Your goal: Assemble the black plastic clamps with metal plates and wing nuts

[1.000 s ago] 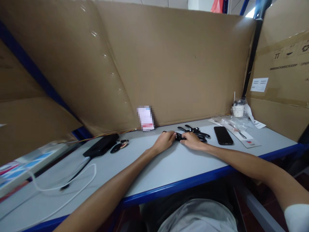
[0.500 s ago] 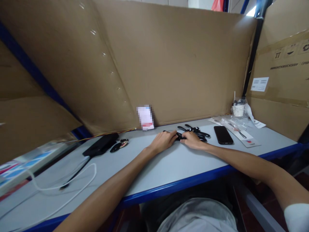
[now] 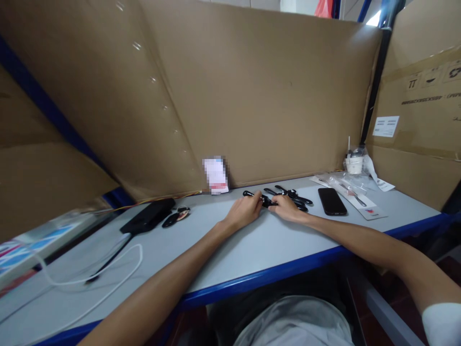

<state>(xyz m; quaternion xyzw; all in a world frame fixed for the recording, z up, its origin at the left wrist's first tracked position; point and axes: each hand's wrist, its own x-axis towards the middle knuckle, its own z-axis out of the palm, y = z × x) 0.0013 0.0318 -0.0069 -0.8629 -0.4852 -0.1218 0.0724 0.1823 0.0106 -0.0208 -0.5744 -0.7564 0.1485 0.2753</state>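
Note:
My left hand (image 3: 245,210) and my right hand (image 3: 288,209) are close together over the grey table, both closed on one black tool (image 3: 267,202). One glossy rounded end of the tool juts out past my left fingers. Small shiny metal parts show near its middle, and the rest is covered by my fingers, so I cannot tell its exact kind. Just behind my right hand lies a group of similar black tools (image 3: 292,193) with long glossy handles, crossing one another. Part of this group is hidden by my right hand.
Right of my hands lie a black phone (image 3: 332,201) and clear plastic packaging with a card (image 3: 372,211). A bagged cup (image 3: 354,164) stands behind. Leftward are keys (image 3: 176,217), a black case (image 3: 148,216) and a white cable (image 3: 139,259). Cardboard (image 3: 273,96) walls the back.
My left hand has shifted slightly and its fingers have drawn up, showing more of the tool's glossy end and middle. My right hand stays nearly in place. The view has shifted a little.

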